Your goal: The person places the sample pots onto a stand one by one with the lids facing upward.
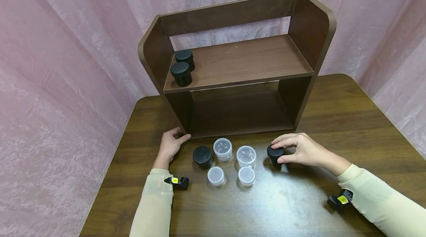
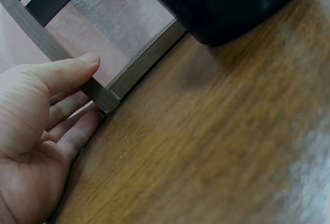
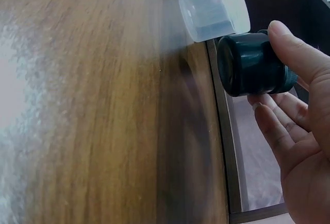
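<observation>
My right hand (image 1: 301,150) pinches a small black screw-top jar (image 1: 275,154) by its lid, between thumb and fingers. In the right wrist view the jar (image 3: 252,64) hangs just above the table, its base showing. At the lower left corner of the brown wooden shelf (image 1: 233,133), my left hand (image 1: 171,144) grips the side panel's edge, thumb on the inner face and fingers behind. Close by stands another black jar (image 1: 203,157). Two larger clear jars (image 1: 223,150) and two smaller clear jars (image 1: 246,176) stand upright between my hands.
Two black jars (image 1: 181,74) stand at the left end of the shelf's upper board, one behind the other. The lower compartment (image 1: 236,113) opens toward me. Pink curtains (image 1: 83,63) hang behind the wooden table (image 1: 349,118). A wrist camera (image 1: 178,182) juts out from the left sleeve.
</observation>
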{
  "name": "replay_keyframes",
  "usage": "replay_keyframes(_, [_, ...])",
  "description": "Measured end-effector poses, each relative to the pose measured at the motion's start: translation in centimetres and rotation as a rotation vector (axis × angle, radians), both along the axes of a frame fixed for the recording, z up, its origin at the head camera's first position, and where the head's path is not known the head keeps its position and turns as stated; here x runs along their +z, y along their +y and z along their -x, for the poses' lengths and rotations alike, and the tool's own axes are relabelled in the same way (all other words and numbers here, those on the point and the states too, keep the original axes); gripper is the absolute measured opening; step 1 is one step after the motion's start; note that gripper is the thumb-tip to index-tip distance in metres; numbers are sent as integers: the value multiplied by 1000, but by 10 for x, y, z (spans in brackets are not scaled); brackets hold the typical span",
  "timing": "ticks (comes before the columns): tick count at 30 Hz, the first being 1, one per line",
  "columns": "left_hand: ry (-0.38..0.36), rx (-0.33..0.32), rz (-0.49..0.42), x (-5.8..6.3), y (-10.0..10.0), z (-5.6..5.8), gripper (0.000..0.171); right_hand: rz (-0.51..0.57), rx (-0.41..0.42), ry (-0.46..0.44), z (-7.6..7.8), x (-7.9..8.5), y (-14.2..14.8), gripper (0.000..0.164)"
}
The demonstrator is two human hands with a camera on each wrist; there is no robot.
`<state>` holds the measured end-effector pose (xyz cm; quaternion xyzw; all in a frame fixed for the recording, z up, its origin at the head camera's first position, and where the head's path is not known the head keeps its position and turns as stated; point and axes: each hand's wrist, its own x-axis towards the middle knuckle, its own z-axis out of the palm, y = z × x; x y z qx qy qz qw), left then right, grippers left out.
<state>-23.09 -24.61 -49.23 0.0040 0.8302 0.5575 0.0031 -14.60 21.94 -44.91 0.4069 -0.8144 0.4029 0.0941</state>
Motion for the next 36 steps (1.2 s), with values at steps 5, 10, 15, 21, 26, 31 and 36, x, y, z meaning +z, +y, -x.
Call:
replay_keyframes(5, [13,-7,-9,1,1,0,49,23,11,-25,-9,22,-8,38])
replay_keyframes(10, [22,-9,-21,-1,1,1,45,22,11,-32,-14,37,-12,37])
replay_keyframes(15, [30,-13,-18,-1,1,1,45,34,10,-29,-13,41,-13,37])
replay_keyframes(21, [29,-7,-20,-2,0,1,49,49,31,-29,-11,50,-19,36])
replay_keyframes(26, [23,-2,-24,-3,0,1,50,57,66,-14,-8,63,-29,37])
replay_keyframes(31, [30,-8,-32,-3,0,1,49,66,102,24,-3,73,-37,38])
replay_keyframes(36, [37,-11,-37,-2,0,1,47,60,120,61,8,74,-42,41])
